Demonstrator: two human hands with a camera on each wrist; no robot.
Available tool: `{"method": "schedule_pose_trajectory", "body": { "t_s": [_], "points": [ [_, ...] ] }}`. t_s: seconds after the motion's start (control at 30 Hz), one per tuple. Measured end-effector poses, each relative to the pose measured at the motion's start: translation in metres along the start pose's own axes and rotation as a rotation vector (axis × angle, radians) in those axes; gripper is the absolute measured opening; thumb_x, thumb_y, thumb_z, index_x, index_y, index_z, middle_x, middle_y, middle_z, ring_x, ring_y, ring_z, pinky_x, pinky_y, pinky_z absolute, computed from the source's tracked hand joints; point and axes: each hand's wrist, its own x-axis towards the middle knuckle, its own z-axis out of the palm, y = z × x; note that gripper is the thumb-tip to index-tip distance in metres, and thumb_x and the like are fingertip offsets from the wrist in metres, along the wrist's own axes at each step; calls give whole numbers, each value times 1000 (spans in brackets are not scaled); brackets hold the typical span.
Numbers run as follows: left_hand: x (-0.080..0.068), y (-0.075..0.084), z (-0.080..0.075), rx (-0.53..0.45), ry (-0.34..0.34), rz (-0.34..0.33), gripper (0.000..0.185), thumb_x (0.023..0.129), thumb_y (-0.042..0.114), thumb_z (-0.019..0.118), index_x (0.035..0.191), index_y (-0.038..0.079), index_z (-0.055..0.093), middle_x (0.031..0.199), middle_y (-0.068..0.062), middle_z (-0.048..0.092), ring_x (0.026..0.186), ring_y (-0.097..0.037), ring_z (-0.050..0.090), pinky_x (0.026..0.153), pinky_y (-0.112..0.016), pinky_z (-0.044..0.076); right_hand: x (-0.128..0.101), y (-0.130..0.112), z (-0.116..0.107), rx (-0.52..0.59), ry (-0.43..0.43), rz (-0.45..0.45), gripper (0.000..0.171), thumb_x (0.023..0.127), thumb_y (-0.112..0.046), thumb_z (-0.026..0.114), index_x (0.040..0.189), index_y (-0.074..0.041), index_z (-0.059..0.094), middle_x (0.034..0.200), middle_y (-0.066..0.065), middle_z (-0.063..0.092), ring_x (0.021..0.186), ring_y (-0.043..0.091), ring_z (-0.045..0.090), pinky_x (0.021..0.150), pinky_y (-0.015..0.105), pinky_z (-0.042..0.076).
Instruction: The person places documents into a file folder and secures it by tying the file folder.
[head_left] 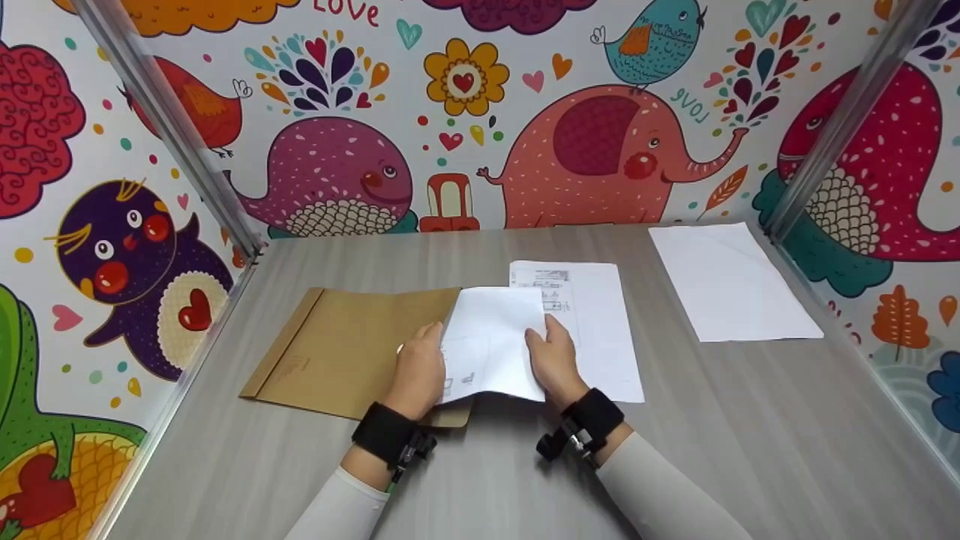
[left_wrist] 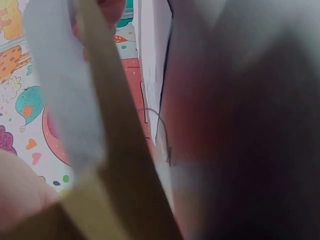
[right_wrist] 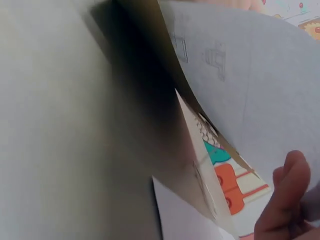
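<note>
A white sheet of paper (head_left: 491,337) with faint line drawings is held up between both hands, its lower edge bowed. My left hand (head_left: 420,371) grips its left side, right over the right part of a brown paper folder (head_left: 337,349). The folder's edge (left_wrist: 125,135) runs close beside the sheet in the left wrist view; whether the left fingers pinch it too, I cannot tell. On the sheet's right side, my right hand (head_left: 556,361) holds the edge with the thumb on top. The right fingers (right_wrist: 287,192) show at the lower right of the right wrist view.
Behind the right hand, more printed drawing sheets (head_left: 604,337) lie on the grey wood-grain table (head_left: 480,480). A blank white sheet (head_left: 735,285) lies at the far right. Cartoon-patterned walls (head_left: 465,150) and metal posts (head_left: 169,127) enclose the table's back and sides.
</note>
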Motion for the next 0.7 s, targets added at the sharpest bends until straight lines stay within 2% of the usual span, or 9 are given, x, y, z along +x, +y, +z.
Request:
{"method": "schedule_pose_trajectory", "body": {
  "t_s": [0.1, 0.17, 0.23, 0.3, 0.43, 0.57, 0.63, 0.7],
  "points": [
    [0, 1, -1, 27, -26, -4, 36, 104, -10, 45, 136, -16, 59, 135, -33, 65, 129, -45, 64, 107, -53, 54, -3, 2, 6, 72, -68, -9, 44, 104, -5, 47, 147, 6, 53, 134, 24, 68, 107, 26, 71, 90, 32, 56],
    [0, 2, -1, 45, -34, -1, 37, 103, -10, 46, 136, -16, 59, 135, -33, 65, 129, -45, 64, 107, -53, 54, -5, 4, 9, 107, -125, -28, 46, 104, -3, 47, 149, 7, 50, 134, 26, 67, 104, 24, 71, 86, 30, 57],
    [0, 3, -1, 59, -27, 11, 36, 102, -10, 47, 135, -17, 60, 133, -34, 66, 127, -45, 65, 106, -54, 55, -7, 4, 12, 121, -167, -45, 48, 103, -1, 47, 150, 8, 48, 136, 28, 66, 106, 26, 71, 88, 32, 58],
    [1, 3, -1, 55, -12, 20, 35, 102, -11, 47, 133, -17, 61, 132, -34, 67, 126, -45, 66, 104, -55, 56, -8, 4, 14, 107, -179, -48, 50, 101, 0, 49, 151, 6, 48, 140, 27, 64, 114, 29, 69, 96, 37, 57],
    [1, 2, -2, 15, 21, 16, 34, 102, -11, 48, 134, -17, 61, 132, -34, 67, 124, -47, 66, 105, -55, 55, -11, 2, 16, 44, -111, -40, 50, 97, 0, 52, 147, 4, 54, 142, 23, 66, 126, 33, 65, 110, 47, 51],
    [2, 1, -5, -4, 25, -11, 36, 104, -10, 48, 138, -15, 59, 136, -33, 66, 127, -48, 65, 109, -54, 53, -15, 0, 18, -9, -20, -25, 48, 92, -2, 53, 139, 2, 62, 134, 20, 71, 124, 32, 67, 109, 48, 52],
    [2, 1, -7, -1, 1, -32, 39, 103, -8, 50, 141, -13, 58, 139, -32, 65, 129, -48, 64, 111, -55, 52, -16, -1, 19, -24, 10, -19, 45, 91, -3, 53, 135, 1, 65, 130, 18, 73, 120, 31, 68, 106, 46, 53],
    [3, 2, -10, -8, -63, -82, 48, 100, -6, 53, 148, -10, 53, 146, -29, 62, 135, -47, 60, 116, -56, 48, -17, -2, 18, -26, 34, -26, 44, 91, -3, 53, 133, 1, 65, 128, 18, 74, 117, 31, 69, 102, 44, 54]
  ]
}}
